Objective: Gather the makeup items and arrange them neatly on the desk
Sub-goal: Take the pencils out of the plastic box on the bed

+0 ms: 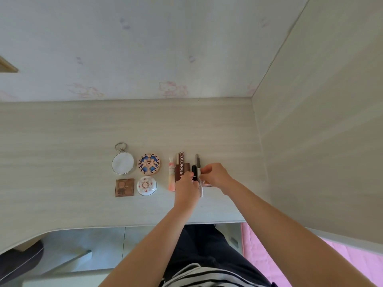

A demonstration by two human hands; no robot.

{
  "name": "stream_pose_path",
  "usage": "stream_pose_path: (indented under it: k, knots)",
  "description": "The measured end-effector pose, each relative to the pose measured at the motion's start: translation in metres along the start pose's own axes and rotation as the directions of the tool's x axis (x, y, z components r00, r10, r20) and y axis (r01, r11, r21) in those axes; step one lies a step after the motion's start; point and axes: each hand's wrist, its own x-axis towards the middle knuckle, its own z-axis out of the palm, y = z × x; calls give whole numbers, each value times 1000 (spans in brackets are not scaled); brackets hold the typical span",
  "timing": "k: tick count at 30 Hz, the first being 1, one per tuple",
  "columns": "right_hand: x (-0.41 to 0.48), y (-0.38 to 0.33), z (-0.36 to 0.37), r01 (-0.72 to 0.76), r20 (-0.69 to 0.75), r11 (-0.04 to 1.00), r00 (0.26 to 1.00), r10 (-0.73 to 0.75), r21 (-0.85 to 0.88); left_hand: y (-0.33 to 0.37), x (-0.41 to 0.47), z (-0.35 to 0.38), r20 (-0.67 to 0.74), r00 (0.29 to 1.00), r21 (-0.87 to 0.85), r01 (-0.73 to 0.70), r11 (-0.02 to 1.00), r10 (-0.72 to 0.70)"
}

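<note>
Striped shirt (pixel 207 276) and dark trousers (pixel 207 245) at bottom, both forearms reaching out over the desk (pixel 62 152).

Left hand (pixel 185 188) and right hand (pixel 215 176) are close together at the right end of the makeup row, fingers curled. Can't tell what either actually grips. Left fingertips are at the black lipstick (pixel 194 169), right fingertips at the grey pens (pixel 198 160). A pink item (pixel 207 184) is partly hidden under the right hand.

Row, left to right: pink tube (pixel 171 175), slim pen (pixel 177 160), brown tube (pixel 181 162) reading "COLORKE" (rest hidden), then lipstick and pens. All lie parallel, touching or nearly so.

Left of the row, set apart, a 2x2 block: round mirror (pixel 122 163) with key ring and patterned compact (pixel 149 164) at back; brown square palette (pixel 124 187) and white compact (pixel 146 185) in front. Palette text is too small to read.

Edges: side panel (pixel 310 141) stands near the right hand; front edge is near the wrists and curves in at left. Desk surface runs wide left of the mirror and back to the wall (pixel 145 48), which has faint pink cartoon wallpaper.
</note>
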Motion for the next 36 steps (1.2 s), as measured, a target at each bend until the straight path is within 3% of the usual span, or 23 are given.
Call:
stream_pose_path:
  k: [9, 15, 19, 24, 28, 33, 36]
  knots:
    - [0, 8, -13, 67, 23, 997, 997, -68, 36, -2, 3, -10, -80, 995, -94, -66, 993, 59]
    - [-6, 30, -29, 21, -50, 968, 999, -9, 251, 6, 13, -13, -88, 996, -203, -3, 979, -15]
    - [-23, 34, -37, 20, -55, 908, 998, 3, 418, 16, 27, -11, -36, 999, -206, -27, 978, 20]
    - [-34, 37, -45, 23, -44, 873, 999, -1, 486, 36, 47, -4, 64, 991, -205, -98, 974, 113]
    - [-35, 47, -44, 15, -73, 925, 997, 14, 380, 46, 62, 10, 111, 982, -169, -130, 977, 150]
    - [-40, 55, -37, 53, -231, 985, 973, -13, 165, 42, 70, 27, 209, 941, 64, -284, 957, 266]
    - [-42, 55, -31, 36, -264, 986, 964, 9, 165, 36, 74, 28, 257, 916, 141, -352, 926, 309]
